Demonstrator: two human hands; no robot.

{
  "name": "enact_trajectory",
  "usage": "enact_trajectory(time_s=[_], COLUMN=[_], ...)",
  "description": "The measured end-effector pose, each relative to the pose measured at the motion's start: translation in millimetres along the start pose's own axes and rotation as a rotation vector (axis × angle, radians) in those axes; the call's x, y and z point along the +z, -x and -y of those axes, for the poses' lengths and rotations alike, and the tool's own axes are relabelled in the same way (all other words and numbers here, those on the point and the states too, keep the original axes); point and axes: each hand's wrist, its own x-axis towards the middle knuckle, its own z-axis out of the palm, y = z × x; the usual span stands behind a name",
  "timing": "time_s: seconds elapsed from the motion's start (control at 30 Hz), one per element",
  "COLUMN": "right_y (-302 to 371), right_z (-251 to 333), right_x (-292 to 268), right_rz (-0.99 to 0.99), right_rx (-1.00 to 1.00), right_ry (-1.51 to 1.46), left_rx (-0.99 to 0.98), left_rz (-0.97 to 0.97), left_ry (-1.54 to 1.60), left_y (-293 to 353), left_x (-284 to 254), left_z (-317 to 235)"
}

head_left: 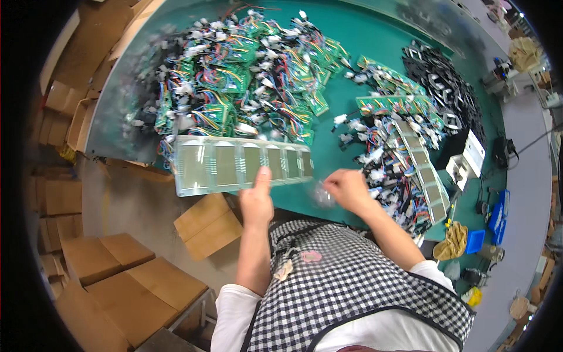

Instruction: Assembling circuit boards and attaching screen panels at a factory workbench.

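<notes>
My left hand grips a long circuit board with a row of grey display panels by its near edge, thumb on top. The board is held tilted over the front edge of the green work table. To its right, my right hand is closed in a pinch on a blurred, see-through piece of clear film, apart from the board's right end. Close to the right forearm lies a similar display board, face up on a pile of wired boards.
Many green circuit boards with coloured wires and white connectors cover the table's far left. Black plastic frames are heaped at the far right, near a white box-shaped device. Cardboard boxes stand on the floor at left.
</notes>
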Motion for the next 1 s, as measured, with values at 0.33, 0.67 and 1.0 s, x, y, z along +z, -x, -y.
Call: enact_trajectory(time_s=[0.33, 0.67, 1.0], right_y=[-46, -62, -53], right_z=[153, 138, 129], right_x=[-54, -59, -79], right_rz=[-0.276, -0.046, 0.003], right_rx=[-0.495, -0.488, -0.599], right_ry=[-0.088, -0.282, -0.067], left_rx=[0.473, 0.436, 0.35], left_rz=[0.339, 0.269, 0.378], left_ry=[-0.293, -0.301, -0.238], left_y=[37, 40, 43], left_x=[51, 52, 54], left_z=[17, 14, 15])
